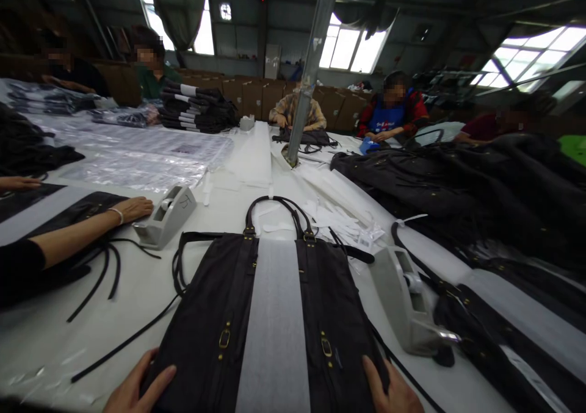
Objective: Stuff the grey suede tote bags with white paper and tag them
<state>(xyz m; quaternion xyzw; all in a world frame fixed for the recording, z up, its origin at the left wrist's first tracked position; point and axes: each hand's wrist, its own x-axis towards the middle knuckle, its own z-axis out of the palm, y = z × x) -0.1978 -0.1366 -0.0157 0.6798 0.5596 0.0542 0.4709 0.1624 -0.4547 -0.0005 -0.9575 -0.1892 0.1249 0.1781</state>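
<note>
A black bag [196,303] with buckles lies flat on the white table [220,211], its looped handles pointing away from me. Down its middle runs a strip of white paper [275,327]. My left hand [141,385] holds the bag's lower left edge, thumb on top and fingers at the side. On the lower right edge, my right hand [391,388] grips in the same way, its fingers partly hidden beside the bag. Thin black straps trail out on both sides.
Grey tape dispensers stand right [407,303] and left [167,215] of the bag. A co-worker's arm [82,233] reaches in from the left. Dark bags [458,187] are heaped at the right. A metal post [309,65] rises from the table, with paper scraps [336,218] nearer me.
</note>
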